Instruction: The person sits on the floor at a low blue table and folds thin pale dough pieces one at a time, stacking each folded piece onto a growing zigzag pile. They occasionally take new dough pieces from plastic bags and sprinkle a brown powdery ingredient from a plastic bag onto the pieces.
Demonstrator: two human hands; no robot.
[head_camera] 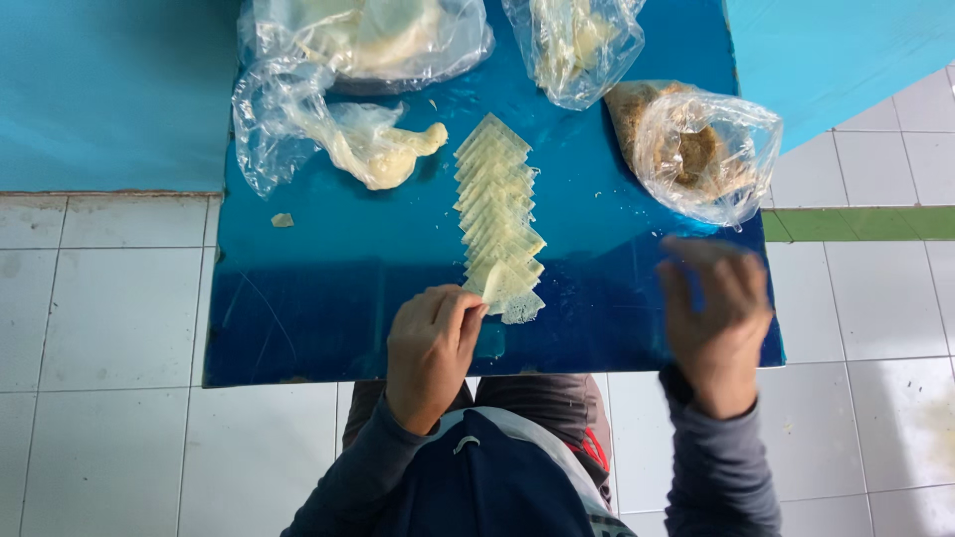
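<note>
Two hands: left hand [430, 343] pinching a thin pale square dough wrapper [500, 283] off the overlapping row; right hand [716, 308] blurred, loosely open, holding nothing.

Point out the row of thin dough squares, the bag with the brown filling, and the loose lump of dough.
row of thin dough squares [495, 204]: head view, on a square midway along the row.
bag with brown filling [696, 149]: head view, on the brown mass inside.
loose lump of dough [388, 159]: head view, on its bare end.
</note>
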